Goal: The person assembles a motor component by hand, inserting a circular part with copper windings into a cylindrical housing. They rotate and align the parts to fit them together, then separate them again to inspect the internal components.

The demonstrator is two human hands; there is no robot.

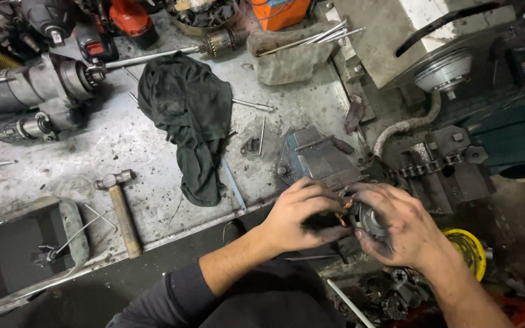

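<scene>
Both hands meet just in front of the blue vise [313,159] at the near edge of the surface [123,146]. The left hand [299,215] and right hand [399,228] each close their grip around a small metal motor part [369,220] with copper windings, held between them. A hammer [121,209] and dark rag [186,115] lie to the left.

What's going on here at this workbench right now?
A person stands at a grimy metal workbench, both hands closed around a small round metal part with copper wire showing, just in front of a blue bench vise. The left hand grips it from one side, the right hand from the other. A hammer and a dark rag lie untouched on the bench to the left.
</scene>
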